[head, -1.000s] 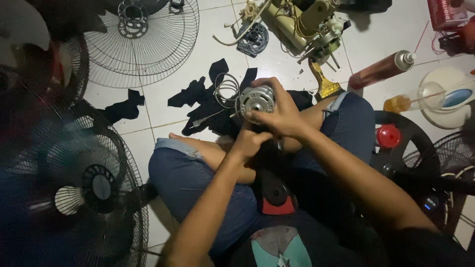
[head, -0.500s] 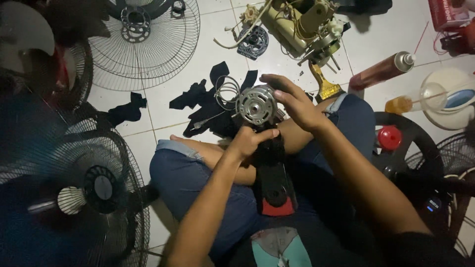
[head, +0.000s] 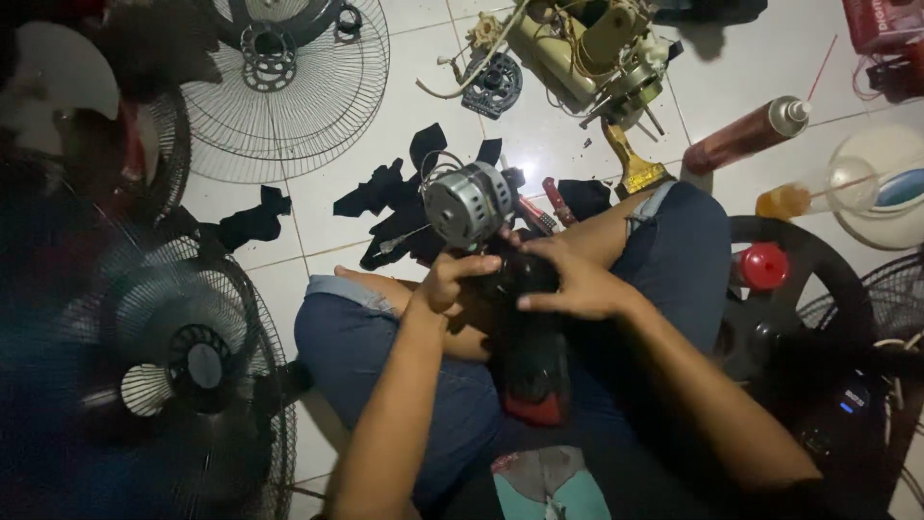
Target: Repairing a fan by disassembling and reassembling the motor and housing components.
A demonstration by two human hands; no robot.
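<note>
I sit cross-legged on white floor tiles. A round silver fan motor [head: 469,203] with wires stands on top of a black housing [head: 527,337] that has a red lower end and lies across my lap. My left hand [head: 452,279] grips the housing just below the motor. My right hand [head: 570,279] lies over the upper part of the housing, fingers curled on it, no longer touching the motor.
Black broken plastic pieces [head: 395,193] lie on the tiles beyond my knees. A wire fan guard [head: 289,87] is at the back left, a standing fan [head: 183,366] at my left. A brown spray can [head: 746,135], a brush [head: 633,164] and a beige mechanism [head: 587,48] lie at the back right.
My right hand left the top of the motor and came down onto the black housing. The motor is now uncovered and sits further from me.
</note>
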